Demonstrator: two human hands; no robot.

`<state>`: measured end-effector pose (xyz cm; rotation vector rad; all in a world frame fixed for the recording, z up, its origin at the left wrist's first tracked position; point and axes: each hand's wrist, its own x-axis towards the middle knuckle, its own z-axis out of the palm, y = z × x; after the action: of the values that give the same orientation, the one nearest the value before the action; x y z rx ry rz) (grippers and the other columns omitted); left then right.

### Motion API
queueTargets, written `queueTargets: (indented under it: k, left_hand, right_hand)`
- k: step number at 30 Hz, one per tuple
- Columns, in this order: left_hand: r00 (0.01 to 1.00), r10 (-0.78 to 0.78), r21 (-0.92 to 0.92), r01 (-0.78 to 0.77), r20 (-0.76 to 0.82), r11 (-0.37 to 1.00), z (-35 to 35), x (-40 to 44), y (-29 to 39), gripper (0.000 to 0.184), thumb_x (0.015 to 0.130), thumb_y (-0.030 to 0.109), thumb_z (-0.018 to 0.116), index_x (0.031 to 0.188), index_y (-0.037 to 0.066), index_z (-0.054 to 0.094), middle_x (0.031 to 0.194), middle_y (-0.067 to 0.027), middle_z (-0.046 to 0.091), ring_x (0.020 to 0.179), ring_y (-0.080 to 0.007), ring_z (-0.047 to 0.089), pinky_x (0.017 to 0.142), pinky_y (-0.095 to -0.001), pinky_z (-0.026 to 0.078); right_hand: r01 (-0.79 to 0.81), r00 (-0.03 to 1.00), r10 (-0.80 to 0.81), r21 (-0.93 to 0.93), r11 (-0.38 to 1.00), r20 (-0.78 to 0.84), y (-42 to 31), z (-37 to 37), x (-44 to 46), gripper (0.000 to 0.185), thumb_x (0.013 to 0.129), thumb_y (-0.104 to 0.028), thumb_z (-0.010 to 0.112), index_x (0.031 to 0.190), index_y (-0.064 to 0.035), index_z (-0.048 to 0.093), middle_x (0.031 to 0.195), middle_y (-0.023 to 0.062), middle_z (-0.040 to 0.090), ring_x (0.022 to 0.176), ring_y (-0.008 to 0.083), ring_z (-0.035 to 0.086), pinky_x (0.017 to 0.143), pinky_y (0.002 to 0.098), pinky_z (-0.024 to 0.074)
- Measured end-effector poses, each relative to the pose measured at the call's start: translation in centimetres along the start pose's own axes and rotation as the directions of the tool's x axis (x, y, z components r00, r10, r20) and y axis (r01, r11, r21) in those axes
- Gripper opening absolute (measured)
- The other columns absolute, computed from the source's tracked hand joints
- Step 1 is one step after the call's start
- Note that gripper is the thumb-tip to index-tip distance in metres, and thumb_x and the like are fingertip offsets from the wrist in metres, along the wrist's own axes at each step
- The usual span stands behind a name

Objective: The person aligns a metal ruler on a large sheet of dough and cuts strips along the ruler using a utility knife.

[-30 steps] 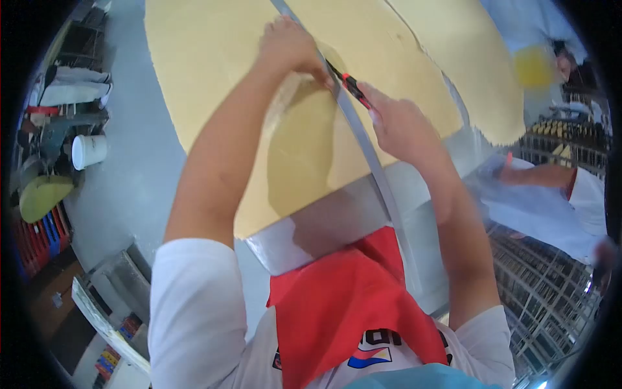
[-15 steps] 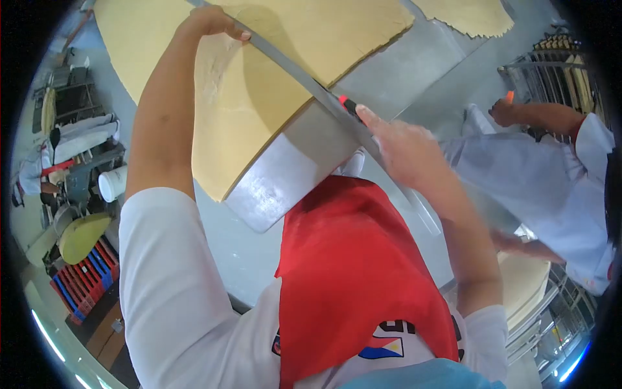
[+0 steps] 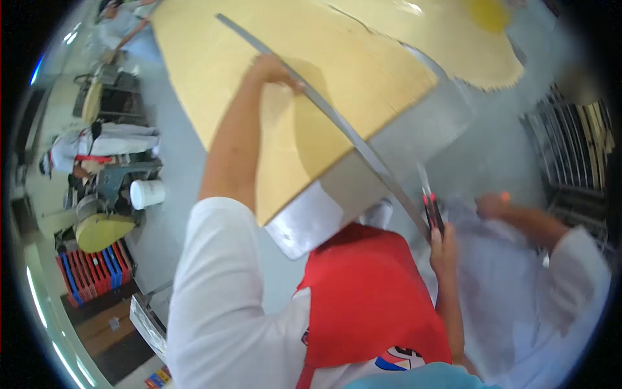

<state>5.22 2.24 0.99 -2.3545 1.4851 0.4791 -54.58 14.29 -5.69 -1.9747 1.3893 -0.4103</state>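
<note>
A large yellow sheet (image 3: 220, 71), like dough, lies over a metal board (image 3: 304, 227). Across it, diagonally, runs a long flat metal strip (image 3: 343, 124) that sticks out past the sheet's near edge. My left hand (image 3: 273, 72) presses at the strip's left side, fingers bent against its edge. In my right hand (image 3: 444, 249) is a red and black cutter (image 3: 433, 209) with its thin blade pointing up and away, off the sheet and to the right of the strip's near end.
A co-worker's arm (image 3: 528, 223) is close on the right, beside a rack (image 3: 564, 149). Another sheet (image 3: 466, 55) lies at the upper right. On the left are a white bucket (image 3: 148, 194), red and blue trays (image 3: 97, 272) and a person in white (image 3: 68, 152).
My right hand has moved down and toward me with the cutter, leaving the sheet's edge and the strip. My left hand remains at the strip. The camera view has shifted.
</note>
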Motion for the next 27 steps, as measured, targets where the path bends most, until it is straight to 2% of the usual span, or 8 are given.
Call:
queueTargets:
  k: [2, 4, 8, 9, 10, 13, 22, 27]
  left_hand:
    - [0.999, -0.023, -0.036, 0.022, -0.045, 0.999, 2.0, 1.4, -2.2, 0.101, 0.057, 0.068, 0.088, 0.134, 0.006, 0.066, 0.141, -0.0209, 0.059, 0.134, -0.0388, 0.051, 0.109, -0.0449, 0.045]
    - [0.885, -0.293, -0.451, 0.109, -0.362, 0.886, 2.9, -0.1, -1.8, 0.09, 0.069, 0.064, 0.084, 0.126, -0.003, 0.065, 0.125, -0.0221, 0.066, 0.123, -0.0395, 0.058, 0.104, -0.0468, 0.047]
    - [0.735, -0.562, -0.765, 0.093, -0.379, 0.638, 4.1, 1.7, -2.5, 0.055, 0.088, 0.041, 0.077, 0.113, -0.007, 0.065, 0.103, -0.018, 0.069, 0.096, -0.0345, 0.067, 0.081, -0.0435, 0.055]
    - [0.788, -0.591, -0.969, -0.024, -0.17, 0.248, 4.4, 2.6, -2.8, 0.036, 0.092, 0.026, 0.071, 0.107, -0.006, 0.065, 0.095, -0.0158, 0.068, 0.084, -0.0291, 0.065, 0.069, -0.0388, 0.053]
    - [0.851, -0.524, -0.975, -0.097, 0.024, -0.202, 4.5, 2.7, -3.0, 0.017, 0.096, 0.012, 0.065, 0.1, -0.005, 0.065, 0.088, -0.0136, 0.066, 0.072, -0.0237, 0.063, 0.056, -0.0342, 0.051]
    - [0.846, -0.531, -0.937, -0.148, 0.045, -0.316, 4.8, 1.9, -3.0, 0.012, 0.089, -0.003, 0.063, 0.077, -0.003, 0.06, 0.07, -0.0097, 0.061, 0.053, -0.0159, 0.054, 0.043, -0.0296, 0.043]
    - [0.848, -0.519, -0.968, -0.026, 0.11, -0.248, 5.1, 1.7, -4.9, 0.013, 0.091, -0.003, 0.059, 0.079, -0.005, 0.061, 0.071, -0.013, 0.063, 0.051, -0.0169, 0.057, 0.041, -0.0283, 0.047]
    - [0.857, -0.511, -0.979, -0.046, 0.063, -0.198, 5.4, 1.8, -4.8, 0.013, 0.093, -0.002, 0.058, 0.082, -0.007, 0.062, 0.073, -0.0144, 0.065, 0.051, -0.0171, 0.059, 0.041, -0.0293, 0.049]
  right_hand:
    - [-0.19, 0.982, 0.174, 0.366, 0.911, 0.075, 0.9, 1.2, -0.7, 0.03, 0.101, -0.032, 0.058, 0.105, -0.0023, 0.062, 0.071, 0.0084, 0.065, 0.061, 0.0217, 0.062, 0.057, 0.0379, 0.0476]
    - [-0.157, 0.987, 0.157, 0.399, 0.903, 0.033, 0.2, 1.0, -1.4, 0.031, 0.101, -0.033, 0.059, 0.103, -0.0023, 0.063, 0.069, 0.0056, 0.063, 0.058, 0.0155, 0.059, 0.054, 0.0339, 0.0459]
    - [-0.123, 0.987, 0.154, 0.407, 0.905, -0.044, -1.3, -0.2, -2.9, 0.032, 0.101, -0.033, 0.06, 0.102, -0.0015, 0.064, 0.068, 0.0028, 0.061, 0.056, 0.0096, 0.055, 0.053, 0.0291, 0.0444]
    - [-0.118, 0.988, 0.147, 0.402, 0.908, -0.043, -0.8, -0.1, -3.1, 0.032, 0.101, -0.033, 0.06, 0.102, -0.0015, 0.064, 0.068, 0.0028, 0.061, 0.056, 0.0096, 0.055, 0.053, 0.0291, 0.0444]
    - [-0.11, 0.991, 0.13, 0.417, 0.902, -0.02, -0.2, 0.1, -3.4, 0.032, 0.101, -0.033, 0.061, 0.103, -0.0012, 0.064, 0.068, 0.0026, 0.061, 0.056, 0.0095, 0.054, 0.053, 0.0288, 0.044]
    - [-0.078, 0.995, 0.094, 0.422, 0.903, -0.017, 1.1, 1.5, -3.8, 0.033, 0.101, -0.033, 0.06, 0.107, -0.0002, 0.064, 0.067, 0.0018, 0.06, 0.055, 0.0091, 0.053, 0.052, 0.0278, 0.0427]
    - [-0.178, 0.982, 0.189, 0.427, 0.887, 0.015, -0.5, 1.5, -3.5, 0.035, 0.102, -0.033, 0.059, 0.112, 0.0001, 0.064, 0.065, 0.0018, 0.06, 0.054, 0.0108, 0.056, 0.053, 0.0288, 0.0455]
    - [-0.088, 0.991, 0.112, 0.289, 0.953, -0.068, -0.4, 1.9, -3.0, 0.037, 0.101, -0.036, 0.059, 0.113, -0.0006, 0.064, 0.067, 0.0055, 0.062, 0.053, 0.0155, 0.058, 0.054, 0.0325, 0.0477]
